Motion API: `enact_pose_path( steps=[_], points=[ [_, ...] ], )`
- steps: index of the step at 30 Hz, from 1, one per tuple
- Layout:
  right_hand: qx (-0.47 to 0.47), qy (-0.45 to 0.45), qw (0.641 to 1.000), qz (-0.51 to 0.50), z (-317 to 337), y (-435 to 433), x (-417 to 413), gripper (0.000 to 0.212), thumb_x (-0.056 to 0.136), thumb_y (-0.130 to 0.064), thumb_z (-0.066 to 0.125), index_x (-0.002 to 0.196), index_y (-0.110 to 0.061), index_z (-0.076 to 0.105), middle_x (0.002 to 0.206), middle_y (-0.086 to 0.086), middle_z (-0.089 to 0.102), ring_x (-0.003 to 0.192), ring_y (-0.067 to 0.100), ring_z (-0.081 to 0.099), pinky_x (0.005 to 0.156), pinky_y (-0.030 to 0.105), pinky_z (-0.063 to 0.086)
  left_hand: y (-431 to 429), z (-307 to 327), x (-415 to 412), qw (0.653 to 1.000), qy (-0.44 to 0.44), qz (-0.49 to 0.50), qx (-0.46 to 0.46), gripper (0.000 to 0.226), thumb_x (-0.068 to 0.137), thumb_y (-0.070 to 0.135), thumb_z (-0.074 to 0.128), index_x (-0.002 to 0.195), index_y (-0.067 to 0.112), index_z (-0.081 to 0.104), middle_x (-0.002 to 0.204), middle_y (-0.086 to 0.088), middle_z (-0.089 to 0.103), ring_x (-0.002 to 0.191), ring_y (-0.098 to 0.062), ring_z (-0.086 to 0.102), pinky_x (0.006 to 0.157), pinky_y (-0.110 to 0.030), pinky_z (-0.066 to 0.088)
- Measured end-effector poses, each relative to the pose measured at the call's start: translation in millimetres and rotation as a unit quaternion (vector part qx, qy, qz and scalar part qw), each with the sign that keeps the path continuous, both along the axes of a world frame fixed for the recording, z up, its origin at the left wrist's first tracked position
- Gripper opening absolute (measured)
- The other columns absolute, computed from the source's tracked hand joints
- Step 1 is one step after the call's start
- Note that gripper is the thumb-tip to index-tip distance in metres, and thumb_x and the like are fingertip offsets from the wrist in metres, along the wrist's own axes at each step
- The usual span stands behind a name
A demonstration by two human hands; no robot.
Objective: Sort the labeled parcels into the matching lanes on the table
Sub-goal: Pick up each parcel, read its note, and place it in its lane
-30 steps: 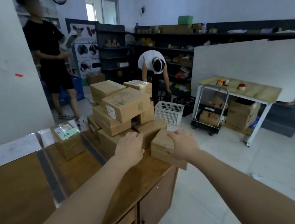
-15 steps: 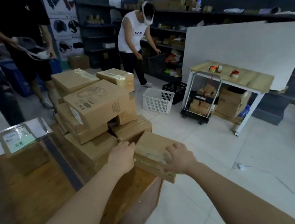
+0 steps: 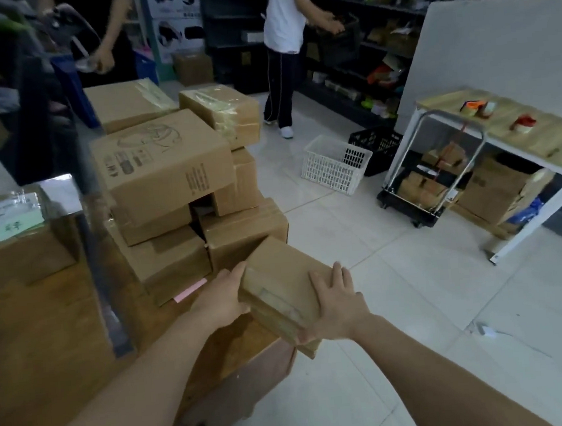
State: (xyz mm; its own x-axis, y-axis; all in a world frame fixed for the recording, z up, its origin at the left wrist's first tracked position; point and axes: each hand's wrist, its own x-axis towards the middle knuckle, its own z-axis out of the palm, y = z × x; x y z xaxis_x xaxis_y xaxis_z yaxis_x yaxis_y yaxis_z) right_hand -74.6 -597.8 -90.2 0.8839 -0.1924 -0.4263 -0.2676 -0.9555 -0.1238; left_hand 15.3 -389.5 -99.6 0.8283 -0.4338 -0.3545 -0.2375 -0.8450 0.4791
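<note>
A small flat cardboard parcel (image 3: 280,280) juts out over the right edge of the wooden table (image 3: 47,352). My left hand (image 3: 224,299) grips its left side and my right hand (image 3: 338,304) clasps its right end. Behind it rises a pile of several brown parcels (image 3: 163,168). One more parcel with a green label (image 3: 20,235) sits alone at the table's left, beyond a dark tape strip (image 3: 103,279) that marks a lane. A pink slip (image 3: 190,290) lies on the table by the pile.
Two people stand at the back, one in black (image 3: 101,41), one in a white top (image 3: 283,42) at dark shelves. On the tiled floor are a white basket (image 3: 334,164), a black crate (image 3: 377,148), and a trolley (image 3: 430,182) under a side table (image 3: 517,131).
The camera has moved in closer and tilted down. Both hands have drawn the small parcel away from the pile, further out over the table's edge. The person in white straightened up.
</note>
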Motion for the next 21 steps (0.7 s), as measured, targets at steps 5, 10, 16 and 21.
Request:
enact_pose_path(
  steps=[5, 10, 16, 21],
  points=[
    [0.071, -0.043, 0.996, 0.016, 3.3, -19.4, 12.3, 0.114, 0.056, -0.063, 0.070, 0.152, -0.035, 0.016, 0.143, 0.009, 0.020, 0.136, 0.033, 0.016, 0.105, 0.044, 0.035, -6.3, 2.8, 0.4, 0.988, -0.008, 0.117, -0.102, 0.085, 0.085, 0.031, 0.073, 0.153, 0.028, 0.022, 0.152, -0.004, 0.031, 0.136, -0.022, 0.036, 0.108, -0.035, 0.035],
    [0.395, 0.045, 0.910, -0.120, 16.5, -34.2, 21.9, 0.096, 0.048, -0.059, 0.071, 0.138, -0.035, 0.048, 0.129, -0.003, 0.053, 0.115, 0.017, 0.051, 0.092, 0.033, 0.042, 0.5, 22.5, -1.3, 0.948, -0.005, 0.226, -0.222, 0.078, 0.088, 0.051, 0.062, 0.152, 0.028, 0.024, 0.153, 0.001, 0.034, 0.139, -0.021, 0.035, 0.110, -0.038, 0.033],
    [0.584, 0.126, 0.767, -0.235, 6.7, -32.3, 19.9, 0.070, 0.062, -0.055, 0.069, 0.122, -0.019, 0.063, 0.108, 0.007, 0.072, 0.098, 0.027, 0.065, 0.087, 0.046, 0.055, 10.4, 24.1, -26.6, 0.877, 0.025, 0.372, -0.302, 0.089, 0.084, 0.074, 0.041, 0.154, 0.026, 0.018, 0.156, -0.001, 0.032, 0.138, -0.025, 0.038, 0.110, -0.041, 0.031],
    [0.568, 0.145, 0.782, -0.213, 0.4, -9.6, 19.8, 0.038, 0.100, -0.033, 0.043, 0.126, -0.012, 0.060, 0.099, 0.004, 0.075, 0.088, 0.025, 0.071, 0.098, 0.056, 0.050, 17.8, 7.1, -48.3, 0.886, 0.120, 0.340, -0.292, 0.052, 0.099, 0.055, 0.033, 0.142, 0.027, 0.045, 0.135, 0.002, 0.054, 0.113, -0.015, 0.051, 0.094, -0.032, 0.043]
  ],
)
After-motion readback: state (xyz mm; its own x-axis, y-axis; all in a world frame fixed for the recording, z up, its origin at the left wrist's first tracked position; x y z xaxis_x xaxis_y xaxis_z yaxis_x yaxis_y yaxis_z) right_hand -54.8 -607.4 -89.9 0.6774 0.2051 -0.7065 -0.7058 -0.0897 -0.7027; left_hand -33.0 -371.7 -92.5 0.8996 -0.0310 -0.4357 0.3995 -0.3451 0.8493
